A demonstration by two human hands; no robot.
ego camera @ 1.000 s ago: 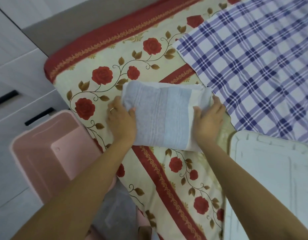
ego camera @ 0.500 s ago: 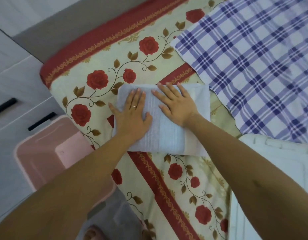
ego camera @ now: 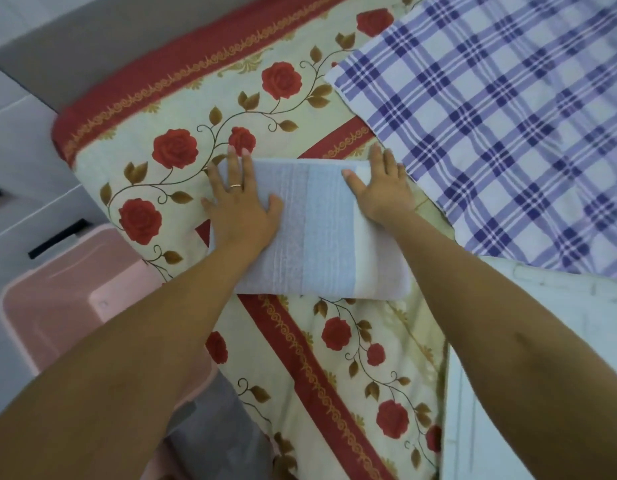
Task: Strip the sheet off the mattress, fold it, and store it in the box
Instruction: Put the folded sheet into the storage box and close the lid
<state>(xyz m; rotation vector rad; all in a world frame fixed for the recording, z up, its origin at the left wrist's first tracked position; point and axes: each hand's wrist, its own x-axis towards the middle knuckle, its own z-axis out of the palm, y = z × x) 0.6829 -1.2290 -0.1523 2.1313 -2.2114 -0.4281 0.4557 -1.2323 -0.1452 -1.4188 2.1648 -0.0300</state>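
The left forearm (ego camera: 144,341) enters from 7 o'clock and the right forearm (ego camera: 490,323) from 4 o'clock. Both are bare from the picture's edge to the wrist. The left hand (ego camera: 243,209) wears one ring (ego camera: 235,185) on its ring finger, at about 10 o'clock from the middle of the view. It is a narrow, plain, gold-toned band. Its fingernails (ego camera: 231,149) are short, rounded and pale pink. The right hand (ego camera: 379,192) shows a similar short, pale thumbnail (ego camera: 346,173). A short faint mark (ego camera: 518,338) lies on the right forearm.

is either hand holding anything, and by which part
Nothing is gripped: the left hand presses flat on the folded pale blue sheet at its left end, the right hand at its right end.
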